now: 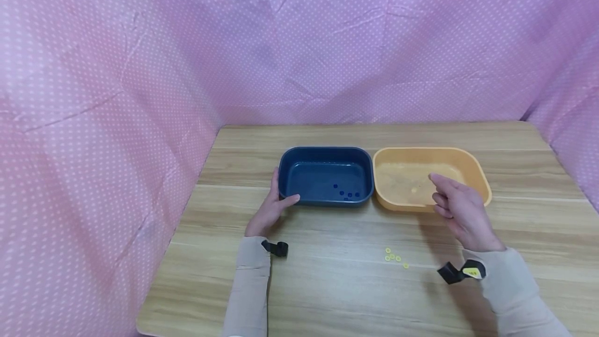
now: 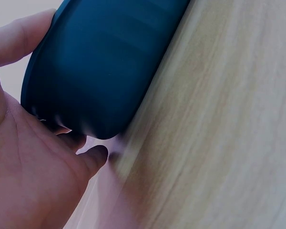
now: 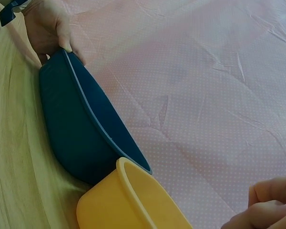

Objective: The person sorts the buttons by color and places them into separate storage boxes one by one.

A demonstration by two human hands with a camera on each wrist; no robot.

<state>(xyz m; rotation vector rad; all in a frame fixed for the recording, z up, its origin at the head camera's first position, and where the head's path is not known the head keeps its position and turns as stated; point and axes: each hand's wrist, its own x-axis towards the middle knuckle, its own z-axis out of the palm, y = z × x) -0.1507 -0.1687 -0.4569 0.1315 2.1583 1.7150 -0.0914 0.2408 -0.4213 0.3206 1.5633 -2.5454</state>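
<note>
My left hand (image 1: 270, 212) grips the left end of a dark blue bin (image 1: 323, 204), the thumb at its front rim and the fingers around the side. In the left wrist view the fingers bend about the bin's corner. Several small dark blue pieces (image 1: 350, 195) lie in its right front part. Above the front right of a yellow bin (image 1: 484, 183), my right hand (image 1: 463, 212) has its index finger forward and the other fingers curled, with nothing visible in its grasp. A small blurred yellow piece (image 1: 414, 190) shows within the yellow bin, left of the fingertips.
Several small yellow rings (image 1: 392, 257) lie on the wooden table (image 1: 327, 285) in front of the yellow bin. The two bins stand side by side, their ends meeting. Pink dotted cloth (image 1: 299, 56) hangs behind and beside the table.
</note>
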